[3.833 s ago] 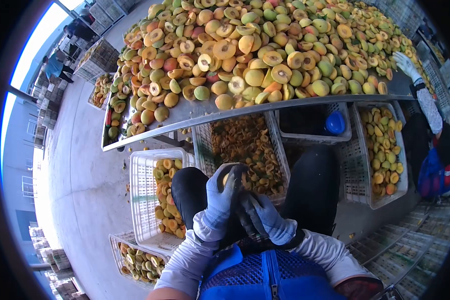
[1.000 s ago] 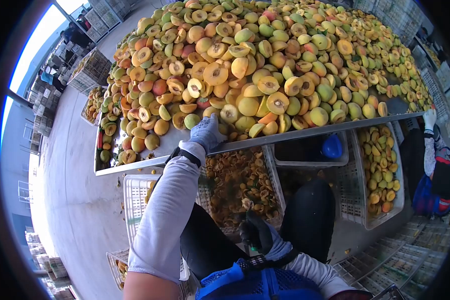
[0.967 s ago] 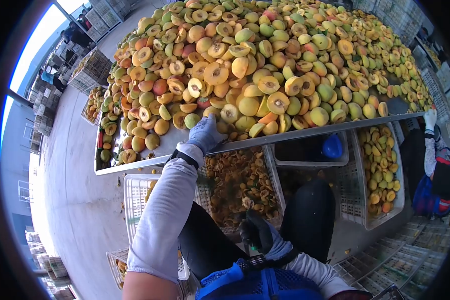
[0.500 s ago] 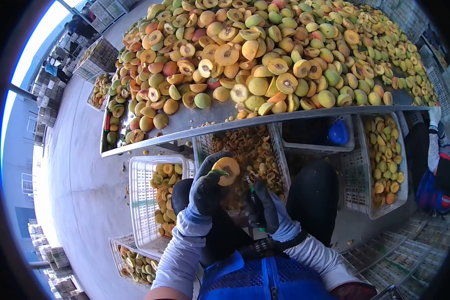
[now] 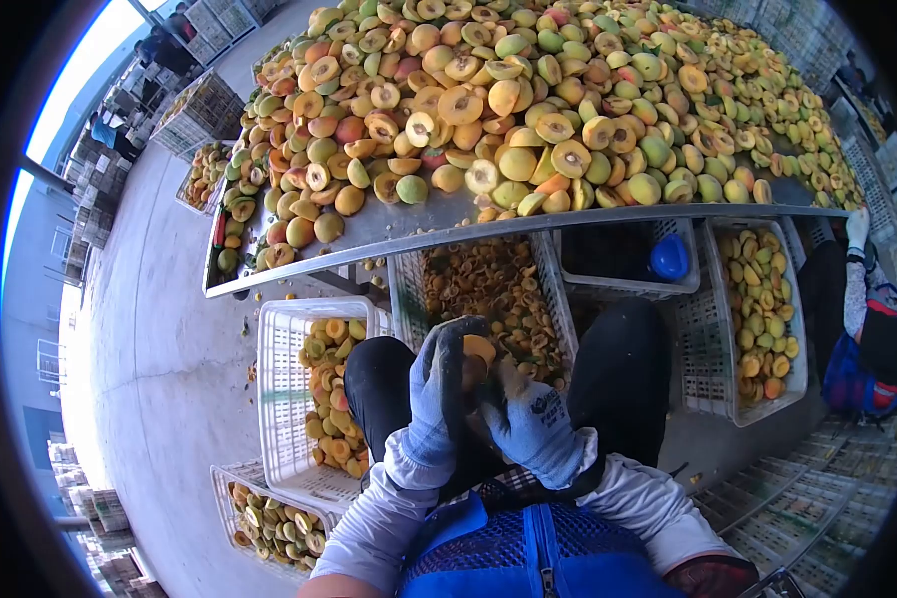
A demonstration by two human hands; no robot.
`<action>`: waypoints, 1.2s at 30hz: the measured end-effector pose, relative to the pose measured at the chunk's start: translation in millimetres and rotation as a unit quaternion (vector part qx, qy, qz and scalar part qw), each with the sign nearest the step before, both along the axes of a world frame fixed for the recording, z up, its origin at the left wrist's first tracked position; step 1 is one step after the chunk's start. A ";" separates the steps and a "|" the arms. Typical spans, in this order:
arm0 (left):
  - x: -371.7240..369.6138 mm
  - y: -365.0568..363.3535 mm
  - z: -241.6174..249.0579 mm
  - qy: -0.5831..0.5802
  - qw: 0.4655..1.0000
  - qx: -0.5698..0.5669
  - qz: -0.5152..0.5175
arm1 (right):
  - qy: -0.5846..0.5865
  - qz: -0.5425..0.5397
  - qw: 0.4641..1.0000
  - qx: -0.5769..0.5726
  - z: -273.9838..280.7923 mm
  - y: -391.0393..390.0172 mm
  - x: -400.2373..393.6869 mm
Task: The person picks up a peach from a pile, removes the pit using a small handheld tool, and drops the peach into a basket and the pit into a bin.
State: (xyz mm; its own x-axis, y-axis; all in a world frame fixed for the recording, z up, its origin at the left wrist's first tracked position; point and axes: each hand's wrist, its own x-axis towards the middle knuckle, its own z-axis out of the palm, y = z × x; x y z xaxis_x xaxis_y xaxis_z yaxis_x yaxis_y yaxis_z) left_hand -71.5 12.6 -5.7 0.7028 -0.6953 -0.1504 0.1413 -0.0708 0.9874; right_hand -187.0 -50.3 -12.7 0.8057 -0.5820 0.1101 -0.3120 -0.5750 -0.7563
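Note:
Between my gloved hands, above my lap, is a peach half [image 5: 479, 348] with yellow-orange flesh. My left hand [image 5: 437, 394] is closed around it from the left, its dark-coated fingers curled over the top. My right hand [image 5: 536, 424], in a blue-grey glove, is closed and presses against the fruit's near right side. The small green-handled tool seen in it a moment ago is now hidden behind the glove. Just beyond the hands, under the table edge, a crate [image 5: 410, 291] holds brown-orange fruit scraps and peach pieces.
A metal table [image 5: 399, 239] bears a large heap of halved peaches. White crates of peach halves stand at left [image 5: 269, 384], lower left [image 5: 227, 508] and right [image 5: 733, 384]. A blue scoop-like object [image 5: 670, 257] lies in a dark bin. A co-worker's gloved hand [image 5: 857, 227] touches the table's right end.
My hands have come together around the peach half, which was held up in the left hand with its cut face visible. The right hand has turned, hiding its tool.

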 end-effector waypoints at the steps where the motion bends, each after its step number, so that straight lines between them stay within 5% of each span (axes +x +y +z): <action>1: -1.9 0.7 -1.7 -0.043 0.999 -0.013 -0.003 | -0.002 -0.001 1.000 0.000 -1.5 1.7 -1.7; 9: -14.1 -1.2 -5.6 -0.120 0.991 -0.054 0.011 | -0.084 0.016 0.972 0.218 -16.6 11.2 -11.3; 12: -14.5 -4.9 -3.2 -0.034 0.999 -0.034 0.004 | -0.194 -0.034 0.977 0.080 -39.3 11.2 -11.6; 15: 2.8 -5.2 1.5 0.041 0.992 -0.068 -0.101 | -0.177 -0.037 0.975 0.131 -32.6 6.5 -16.0; 18: 2.2 -4.1 -12.3 -0.036 0.993 -0.031 -0.110 | -0.080 0.003 0.988 0.134 -21.1 -5.1 -14.9; 22: -2.7 -5.7 -15.4 -0.061 0.995 -0.014 -0.082 | -0.125 -0.006 0.979 0.160 -29.3 4.2 -14.5; 24: -5.8 -3.5 -17.6 -0.078 0.995 0.002 -0.067 | -0.080 -0.012 0.904 0.420 -20.0 10.1 -17.8; 25: -7.9 -3.5 -21.4 -0.077 0.995 -0.009 -0.055 | -0.079 -0.013 0.903 0.421 -28.1 14.1 -16.6; 27: -9.1 -2.6 -21.6 -0.076 0.996 -0.020 -0.042 | -0.217 -0.040 0.652 0.725 -43.9 20.9 -12.0; 28: -8.5 -1.6 -17.2 -0.076 0.995 -0.024 -0.063 | -0.217 -0.039 0.653 0.725 -42.9 16.3 -15.5; 30: -4.9 0.1 -13.8 -0.077 0.993 -0.029 -0.080 | -0.152 0.200 0.329 0.910 -35.6 2.3 -24.0; 31: -1.9 -0.3 -13.4 -0.031 0.992 -0.031 -0.119 | -0.151 0.201 0.328 0.911 -33.7 3.2 -22.4; 33: -1.5 -1.7 -12.9 0.016 0.987 -0.029 -0.156 | -0.173 0.200 0.212 0.941 -31.0 9.4 -18.7; 36: -4.3 -0.7 -17.2 0.152 0.976 -0.075 -0.137 | -0.186 0.209 0.158 0.947 -40.7 13.5 -11.7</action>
